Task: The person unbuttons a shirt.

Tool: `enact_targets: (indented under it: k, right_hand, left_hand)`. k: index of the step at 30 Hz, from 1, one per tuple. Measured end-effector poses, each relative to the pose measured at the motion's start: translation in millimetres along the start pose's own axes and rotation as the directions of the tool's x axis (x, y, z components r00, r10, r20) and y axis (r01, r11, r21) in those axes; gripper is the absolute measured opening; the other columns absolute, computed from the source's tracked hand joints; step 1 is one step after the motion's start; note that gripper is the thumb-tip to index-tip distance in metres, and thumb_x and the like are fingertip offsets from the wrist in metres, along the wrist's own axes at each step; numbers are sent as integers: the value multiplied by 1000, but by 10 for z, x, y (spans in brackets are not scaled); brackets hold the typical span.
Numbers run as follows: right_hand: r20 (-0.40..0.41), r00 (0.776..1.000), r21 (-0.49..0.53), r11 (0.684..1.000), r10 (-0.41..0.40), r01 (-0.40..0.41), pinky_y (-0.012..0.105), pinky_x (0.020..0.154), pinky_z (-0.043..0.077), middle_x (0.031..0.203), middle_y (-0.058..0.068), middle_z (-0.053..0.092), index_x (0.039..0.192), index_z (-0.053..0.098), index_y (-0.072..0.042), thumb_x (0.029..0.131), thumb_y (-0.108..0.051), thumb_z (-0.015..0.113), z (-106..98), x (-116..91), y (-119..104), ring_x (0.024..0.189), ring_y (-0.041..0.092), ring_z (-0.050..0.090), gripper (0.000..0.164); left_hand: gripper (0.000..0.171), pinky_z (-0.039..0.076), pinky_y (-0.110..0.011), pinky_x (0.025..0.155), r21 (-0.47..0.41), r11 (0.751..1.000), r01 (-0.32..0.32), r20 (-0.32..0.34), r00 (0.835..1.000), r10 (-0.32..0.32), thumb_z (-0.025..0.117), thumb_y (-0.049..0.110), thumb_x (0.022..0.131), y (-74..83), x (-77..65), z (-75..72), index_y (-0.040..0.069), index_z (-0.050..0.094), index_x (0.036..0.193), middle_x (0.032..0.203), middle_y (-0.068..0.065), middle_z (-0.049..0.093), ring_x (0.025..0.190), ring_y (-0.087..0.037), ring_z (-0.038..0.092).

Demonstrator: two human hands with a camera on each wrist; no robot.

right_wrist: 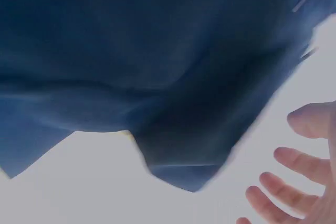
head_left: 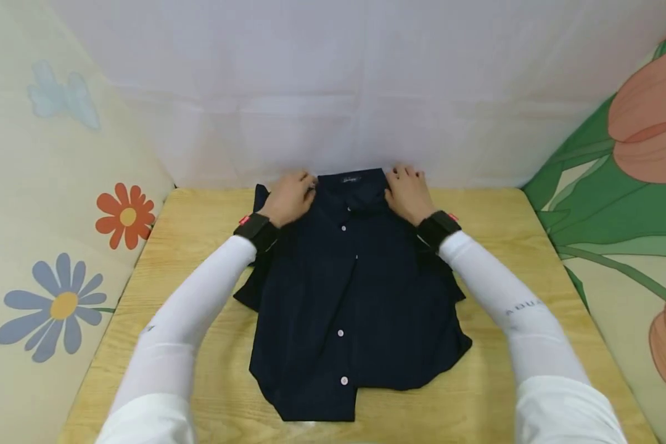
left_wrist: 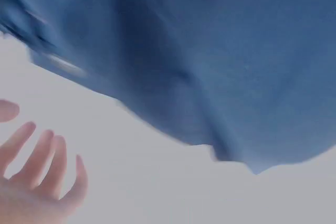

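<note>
A dark navy button-up shirt (head_left: 305, 283) lies front up on the wooden table, its collar (head_left: 366, 191) toward the back wall. Small white buttons run down its middle, and the lower hem is uneven. My left hand (head_left: 290, 198) is at the shoulder left of the collar, and my right hand (head_left: 409, 192) at the shoulder on the other side. In the left wrist view, the left hand's fingers (left_wrist: 37, 161) are spread and slightly bent, apart from the cloth. The right wrist view likewise shows loosely bent fingers (right_wrist: 289, 192) with nothing between them and the thumb.
The wooden table (head_left: 499, 259) extends to both sides of the shirt. A white cloth wall (head_left: 333, 74) rises right behind its back edge. Flower-printed panels stand at the left (head_left: 44, 185) and right (head_left: 633, 259).
</note>
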State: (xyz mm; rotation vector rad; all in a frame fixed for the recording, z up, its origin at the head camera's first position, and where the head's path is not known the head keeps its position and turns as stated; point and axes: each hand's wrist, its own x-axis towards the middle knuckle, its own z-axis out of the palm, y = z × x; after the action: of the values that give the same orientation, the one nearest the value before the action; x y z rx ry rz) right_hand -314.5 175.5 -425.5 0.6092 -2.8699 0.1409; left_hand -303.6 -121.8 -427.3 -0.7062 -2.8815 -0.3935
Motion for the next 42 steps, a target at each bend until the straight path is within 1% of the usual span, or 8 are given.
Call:
enact_targets:
  k: [2,5,8,11,19,25,32,42]
  right_hand:
    - [41,988,3,989,-146,146,55,96,38,136,16,46,127,55,-11,89,-34,60,-162,-366,-122,124,36,43,44]
    - [266,922,81,959,-282,271,59,102,33,149,14,32,139,44,-19,83,-52,62,-302,-934,-305,136,39,31,67]
    - [500,821,133,961,-276,242,65,106,20,157,11,15,147,29,-27,75,-66,62,-284,-1319,-408,142,42,14,88]
    - [607,765,134,976,-216,170,70,106,10,159,8,7,149,21,-32,70,-68,65,-188,-1461,-389,144,42,5,97]
    - [615,759,160,977,-212,142,69,107,5,159,-1,2,148,17,-36,65,-73,64,14,-1267,-11,146,34,1,103]
    - [536,825,107,984,-178,142,68,108,5,159,4,7,149,19,-33,70,-71,61,-116,-1334,-26,145,35,5,97]
    - [566,786,176,968,-250,182,73,103,11,159,5,5,148,19,-35,67,-74,61,-322,-1861,-385,144,42,6,100]
    - [569,778,162,964,-266,211,73,100,18,159,4,5,148,19,-34,64,-72,66,-237,-2163,-347,144,41,9,104]
  left_hand:
    - [41,39,-49,98,11,990,-141,134,981,138,58,31,91,214,-314,-136,11,55,127,127,-11,55,117,-31,50]
    - [66,27,-55,107,-5,975,-221,383,900,207,63,49,84,451,-806,-224,18,45,139,145,-8,42,134,-32,36]
    - [85,12,-60,112,-2,975,-221,541,820,187,64,62,76,546,-1137,-158,25,32,146,155,-7,24,144,-34,17]
    - [93,7,-62,112,9,982,-188,609,780,143,61,69,73,570,-1280,-2,30,22,149,158,-6,11,145,-38,7]
    - [98,11,-67,108,34,999,-42,586,810,14,53,77,73,618,-1097,328,33,10,150,159,-7,-3,143,-45,-3]
    - [89,9,-63,111,29,994,-109,457,885,83,53,71,78,724,-1154,230,28,21,149,159,-7,9,145,-40,6]
    - [91,4,-67,109,-12,984,-175,594,791,148,47,79,74,1055,-1703,47,38,13,149,159,0,-1,145,-39,-3]
    - [94,13,-71,105,12,992,-127,596,797,95,41,83,74,1355,-2028,261,38,7,149,159,-3,-5,144,-43,-1]
